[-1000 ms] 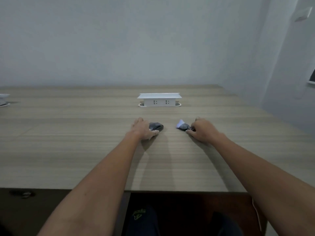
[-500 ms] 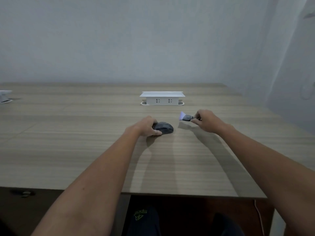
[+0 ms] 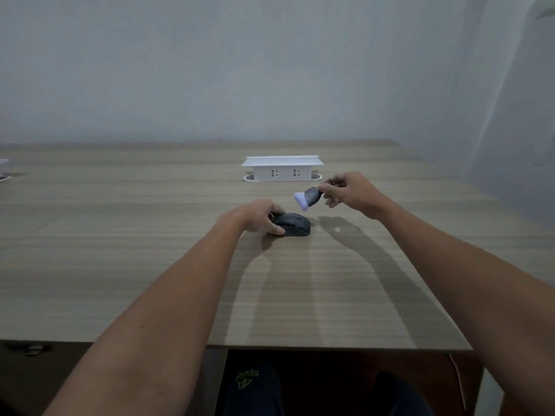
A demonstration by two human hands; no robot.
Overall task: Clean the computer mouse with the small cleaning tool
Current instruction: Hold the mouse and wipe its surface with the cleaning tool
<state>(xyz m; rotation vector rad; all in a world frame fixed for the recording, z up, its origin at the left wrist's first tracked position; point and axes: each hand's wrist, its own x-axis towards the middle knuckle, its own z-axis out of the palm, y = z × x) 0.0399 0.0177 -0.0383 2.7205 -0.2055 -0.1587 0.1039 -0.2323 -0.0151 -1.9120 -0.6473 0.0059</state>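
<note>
Left hand (image 3: 255, 216) rests on the wooden table (image 3: 120, 265), fingers and thumb curled around the near end of the dark mouse (image 3: 292, 225), which sits flat at table centre. Right hand (image 3: 350, 190) is raised above the table, pinching a small cleaning brush (image 3: 307, 198) by its dark body; pale bristles angle down-left, just above the mouse, not touching. White socket box (image 3: 282, 169) stands behind.

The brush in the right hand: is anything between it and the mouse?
Nothing visible. The brush is held in the air by the right hand, apart from the mouse, which the left hand grips.
</note>
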